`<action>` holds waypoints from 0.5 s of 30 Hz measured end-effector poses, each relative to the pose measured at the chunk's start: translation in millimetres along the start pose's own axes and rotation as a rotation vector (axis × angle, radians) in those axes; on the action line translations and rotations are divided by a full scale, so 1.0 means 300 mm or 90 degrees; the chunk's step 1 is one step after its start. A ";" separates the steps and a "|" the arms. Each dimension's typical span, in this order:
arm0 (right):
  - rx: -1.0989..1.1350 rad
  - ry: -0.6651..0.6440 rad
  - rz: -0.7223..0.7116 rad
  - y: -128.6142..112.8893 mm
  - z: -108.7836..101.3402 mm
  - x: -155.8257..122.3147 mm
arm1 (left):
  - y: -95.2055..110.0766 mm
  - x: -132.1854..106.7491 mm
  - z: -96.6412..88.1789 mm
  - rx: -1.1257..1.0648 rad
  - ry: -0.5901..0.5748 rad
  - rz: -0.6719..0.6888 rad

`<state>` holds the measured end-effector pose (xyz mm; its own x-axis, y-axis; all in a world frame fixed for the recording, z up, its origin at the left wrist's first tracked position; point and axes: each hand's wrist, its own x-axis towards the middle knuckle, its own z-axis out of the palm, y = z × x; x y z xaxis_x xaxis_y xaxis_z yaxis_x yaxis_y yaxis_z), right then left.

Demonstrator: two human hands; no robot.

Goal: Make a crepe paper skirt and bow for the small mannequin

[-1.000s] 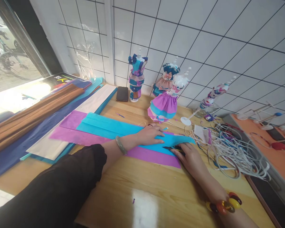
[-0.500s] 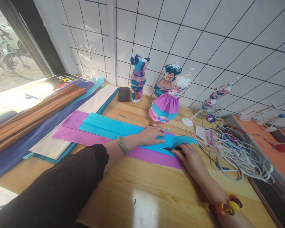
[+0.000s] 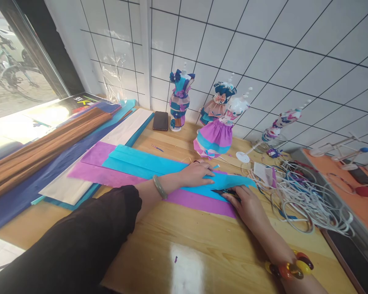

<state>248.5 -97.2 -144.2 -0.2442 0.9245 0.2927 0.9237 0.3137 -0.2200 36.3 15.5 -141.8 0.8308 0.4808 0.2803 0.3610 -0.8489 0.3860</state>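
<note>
My left hand (image 3: 196, 173) lies flat with its fingers stretched over a blue strip of crepe paper (image 3: 147, 160), pressing it to the table. Beneath the blue strip is a wider purple strip of crepe paper (image 3: 202, 203), showing along the near edge and at the left end. In my right hand (image 3: 245, 200) are black scissors (image 3: 221, 191), their dark pointed blades lying at the blue strip and pointing left towards my left fingers. The fingers hide the handles. Right of the blades, the blue strip's end lifts slightly in a wave.
Stacked brown crepe paper (image 3: 49, 151) and cream paper (image 3: 64, 183) lie at left. Behind are a black phone (image 3: 160, 121) and dressed miniature mannequins, one in a purple skirt (image 3: 216, 136). Tangled white cords (image 3: 313, 208) lie at right beside an orange surface (image 3: 349, 183).
Both hands, the scissors and the paper strips keep nearly the same places. Only the camera view has shifted slightly.
</note>
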 end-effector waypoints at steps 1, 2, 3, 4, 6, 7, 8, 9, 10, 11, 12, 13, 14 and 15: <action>0.003 0.000 0.004 0.001 0.001 -0.001 | 0.000 0.000 0.000 0.000 -0.001 0.000; 0.007 0.002 0.008 0.001 0.001 -0.002 | 0.000 0.000 0.000 -0.002 -0.001 -0.001; 0.011 0.006 0.012 0.002 0.002 -0.002 | 0.000 0.000 0.001 -0.005 0.000 -0.004; 0.014 0.010 0.014 0.002 0.003 -0.003 | 0.000 0.000 0.001 -0.011 0.003 -0.007; 0.018 0.009 0.014 0.000 0.005 -0.001 | 0.000 0.000 0.002 -0.026 0.009 -0.014; 0.019 0.006 0.013 -0.001 0.005 0.000 | 0.001 0.000 0.003 -0.032 0.013 -0.017; 0.019 0.003 0.012 -0.003 0.006 0.002 | 0.002 -0.001 0.004 -0.035 0.016 -0.018; 0.018 0.002 0.012 -0.005 0.006 0.004 | 0.002 -0.001 0.004 -0.036 0.019 -0.019; 0.017 0.005 0.011 -0.007 0.007 0.007 | 0.003 -0.001 0.004 -0.035 0.019 -0.020; 0.015 0.008 0.011 -0.009 0.007 0.009 | 0.003 -0.001 0.004 -0.033 0.020 -0.021; 0.014 0.011 0.010 -0.010 0.008 0.011 | 0.004 -0.001 0.003 -0.032 0.019 -0.021; 0.013 0.012 0.008 -0.011 0.008 0.012 | 0.004 -0.001 0.003 -0.032 0.018 -0.020; 0.013 0.012 0.005 -0.011 0.009 0.013 | 0.004 -0.001 0.002 -0.033 0.017 -0.018; 0.013 0.012 0.002 -0.011 0.009 0.013 | 0.003 -0.001 0.002 -0.035 0.015 -0.016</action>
<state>243.6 -93.9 -144.9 -0.2354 0.9213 0.3096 0.9181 0.3153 -0.2402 36.7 14.5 -142.1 0.8113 0.5072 0.2907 0.3571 -0.8237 0.4405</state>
